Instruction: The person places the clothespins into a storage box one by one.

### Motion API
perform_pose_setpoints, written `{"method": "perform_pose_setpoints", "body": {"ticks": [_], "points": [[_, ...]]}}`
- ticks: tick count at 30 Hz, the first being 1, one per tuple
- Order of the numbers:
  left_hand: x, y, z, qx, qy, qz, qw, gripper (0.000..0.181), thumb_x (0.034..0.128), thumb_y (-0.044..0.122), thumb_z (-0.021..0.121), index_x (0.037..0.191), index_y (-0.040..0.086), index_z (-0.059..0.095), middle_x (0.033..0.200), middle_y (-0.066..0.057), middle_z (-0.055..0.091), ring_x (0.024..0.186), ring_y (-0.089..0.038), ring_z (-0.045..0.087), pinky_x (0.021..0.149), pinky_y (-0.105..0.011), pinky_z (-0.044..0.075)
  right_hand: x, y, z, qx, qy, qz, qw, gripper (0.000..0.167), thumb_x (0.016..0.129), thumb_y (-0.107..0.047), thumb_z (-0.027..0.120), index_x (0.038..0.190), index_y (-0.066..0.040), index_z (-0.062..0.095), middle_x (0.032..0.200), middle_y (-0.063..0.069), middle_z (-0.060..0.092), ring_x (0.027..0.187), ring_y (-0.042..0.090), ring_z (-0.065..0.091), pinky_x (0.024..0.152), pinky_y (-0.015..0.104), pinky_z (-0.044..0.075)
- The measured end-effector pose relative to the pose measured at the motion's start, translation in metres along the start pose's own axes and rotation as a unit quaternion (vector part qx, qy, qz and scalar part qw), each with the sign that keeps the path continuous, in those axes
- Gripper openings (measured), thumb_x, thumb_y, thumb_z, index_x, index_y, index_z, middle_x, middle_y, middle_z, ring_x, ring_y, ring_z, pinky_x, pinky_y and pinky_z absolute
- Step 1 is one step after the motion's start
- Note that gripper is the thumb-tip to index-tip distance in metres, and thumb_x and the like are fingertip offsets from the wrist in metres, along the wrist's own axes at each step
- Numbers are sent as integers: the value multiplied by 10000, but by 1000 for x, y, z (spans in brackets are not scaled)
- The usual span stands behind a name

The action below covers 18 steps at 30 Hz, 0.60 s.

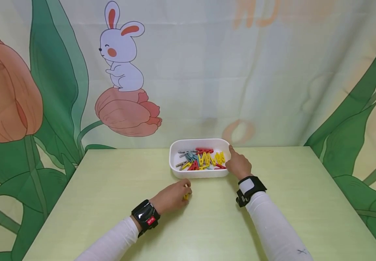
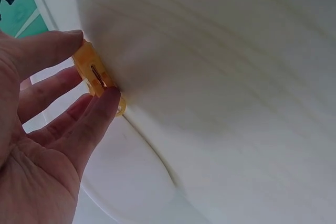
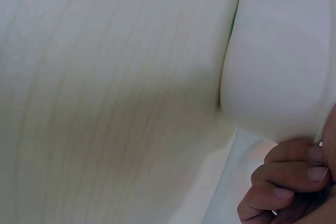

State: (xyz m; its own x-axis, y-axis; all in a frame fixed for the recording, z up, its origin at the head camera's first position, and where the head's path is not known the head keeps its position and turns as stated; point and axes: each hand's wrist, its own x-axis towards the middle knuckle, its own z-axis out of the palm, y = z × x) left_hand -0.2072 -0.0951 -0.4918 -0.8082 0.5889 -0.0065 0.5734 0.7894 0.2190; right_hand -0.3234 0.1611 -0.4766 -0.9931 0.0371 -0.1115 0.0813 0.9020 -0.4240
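My left hand (image 1: 172,196) pinches a yellow clothespin (image 2: 94,71) between its thumb and fingertips. It is low over the table, just in front of a white plastic tub (image 1: 204,174). Inside the tub lies a pile of clothespins: yellow ones (image 1: 205,158), red ones (image 1: 204,149) and blue-grey ones (image 1: 191,156). At the tub's right end my right hand (image 1: 239,165) holds the rim. In the right wrist view its fingers (image 3: 289,174) are curled against the tub's end; the thumb is mostly hidden there.
The tub stands near the back edge of a pale wood-grain table (image 1: 204,224). Right behind that edge hangs a curtain (image 1: 188,72) printed with a rabbit and tulips. A black band with a device (image 1: 145,215) is strapped on each wrist.
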Motion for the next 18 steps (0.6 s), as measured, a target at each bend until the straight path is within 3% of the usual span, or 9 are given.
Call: {"method": "perform_pose_setpoints", "body": {"ticks": [6,13,18], "points": [[-3,7,-7,128,106,184,9997,215,868,158,738,1066,77,729,1203,-71,589,934,-136,589,890,-291,537,0,0,1,-10,12,-23,10000,747,901,-176,554,1576,-182,232,1186,234,660,793,308,590,575,332,390],[-3,23,-31,134,378,366,9985,268,877,189,735,1120,78,722,1254,-83,583,977,-161,619,891,-300,544,3,2,1,-7,13,-47,10000,749,905,-181,560,1576,-179,228,1177,238,663,799,312,598,571,329,393],[-2,25,-44,67,590,404,9974,269,868,187,744,1116,86,724,1265,-91,581,940,-152,629,846,-286,555,2,1,3,-24,6,-17,10000,748,904,-187,556,1576,-187,229,1222,240,647,847,324,601,597,341,406]]}}
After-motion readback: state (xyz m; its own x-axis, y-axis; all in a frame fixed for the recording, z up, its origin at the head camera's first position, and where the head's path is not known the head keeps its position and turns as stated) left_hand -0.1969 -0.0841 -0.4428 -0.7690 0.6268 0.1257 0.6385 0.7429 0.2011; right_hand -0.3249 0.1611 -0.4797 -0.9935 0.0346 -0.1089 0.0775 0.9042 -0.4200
